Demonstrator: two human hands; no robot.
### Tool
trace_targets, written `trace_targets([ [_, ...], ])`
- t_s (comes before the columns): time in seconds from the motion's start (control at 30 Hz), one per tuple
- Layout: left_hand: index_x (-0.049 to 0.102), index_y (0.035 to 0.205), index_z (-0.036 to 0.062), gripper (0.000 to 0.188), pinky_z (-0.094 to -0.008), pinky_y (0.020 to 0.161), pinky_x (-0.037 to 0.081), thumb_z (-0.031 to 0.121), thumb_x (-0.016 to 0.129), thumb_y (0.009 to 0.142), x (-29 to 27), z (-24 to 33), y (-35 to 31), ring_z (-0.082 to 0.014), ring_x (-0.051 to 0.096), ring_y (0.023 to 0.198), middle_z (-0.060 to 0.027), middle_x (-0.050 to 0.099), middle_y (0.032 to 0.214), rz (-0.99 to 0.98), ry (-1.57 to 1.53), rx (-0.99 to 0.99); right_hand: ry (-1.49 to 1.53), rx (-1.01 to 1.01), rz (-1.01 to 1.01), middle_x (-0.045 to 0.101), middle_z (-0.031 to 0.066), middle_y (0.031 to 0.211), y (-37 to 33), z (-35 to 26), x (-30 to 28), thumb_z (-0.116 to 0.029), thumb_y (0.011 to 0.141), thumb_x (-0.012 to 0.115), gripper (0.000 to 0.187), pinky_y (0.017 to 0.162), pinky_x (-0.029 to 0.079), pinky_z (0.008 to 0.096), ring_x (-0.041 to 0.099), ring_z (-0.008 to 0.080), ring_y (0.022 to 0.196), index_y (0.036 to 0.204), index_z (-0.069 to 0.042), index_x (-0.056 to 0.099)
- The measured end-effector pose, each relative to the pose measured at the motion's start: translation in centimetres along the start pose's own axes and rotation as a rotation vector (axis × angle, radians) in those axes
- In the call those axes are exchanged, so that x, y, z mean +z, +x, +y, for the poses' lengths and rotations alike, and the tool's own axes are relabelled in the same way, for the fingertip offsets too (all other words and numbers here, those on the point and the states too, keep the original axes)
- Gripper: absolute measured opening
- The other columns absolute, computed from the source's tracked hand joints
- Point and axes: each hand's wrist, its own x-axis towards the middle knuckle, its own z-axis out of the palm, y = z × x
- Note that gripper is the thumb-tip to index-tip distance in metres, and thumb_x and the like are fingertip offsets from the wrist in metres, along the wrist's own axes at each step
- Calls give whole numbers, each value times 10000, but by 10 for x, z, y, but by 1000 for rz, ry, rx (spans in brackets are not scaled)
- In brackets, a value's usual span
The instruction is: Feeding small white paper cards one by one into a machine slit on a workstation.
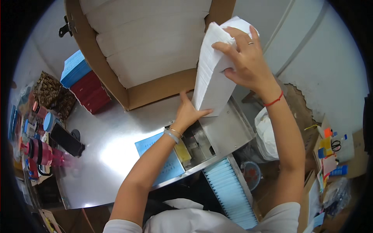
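A thick stack of white paper [215,73] stands upright on the steel worktop, just right of the cardboard box. My right hand [246,62] grips its upper end, with the fingers spread over the top edge where some sheets bend away to the right. Low down, my left hand [188,114] holds the stack's left edge, thumb across the near face; its other fingertips are partly hidden. More white paper stacks [143,50] lie packed in rows inside the open cardboard box [161,88].
Blue and dark red stacks [89,91] stand left of the box. A phone [67,139] and pink bottle [42,152] are at the left. Near me lie a blue sheet [169,165], a metal recess [198,141] and a row of light-blue folded pieces [229,190]. A white bag [266,134] is at right.
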Motion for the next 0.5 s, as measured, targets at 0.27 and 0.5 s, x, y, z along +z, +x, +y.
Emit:
trace_targets([
  [0.27, 334, 1366, -24, 1092, -478, 969, 425, 481, 900, 580, 26, 25, 51, -402, 554, 1122, -254, 566, 1211, 18, 313, -34, 11, -169, 69, 518, 89, 1339, 9, 22, 30, -18, 557, 789, 682, 1130, 275, 572, 540, 287, 1234, 1156, -232, 546],
  [0.5, 344, 1446, 16, 1060, -532, 1002, 302, 407, 889, 625, -4, 53, 44, -343, 469, 1172, -116, 643, 1117, 365, 228, 324, -129, -162, 216, 510, 99, 1364, -25, 18, 27, -41, 573, 798, 698, 1166, 218, 524, 516, 270, 1279, 1180, -267, 539],
])
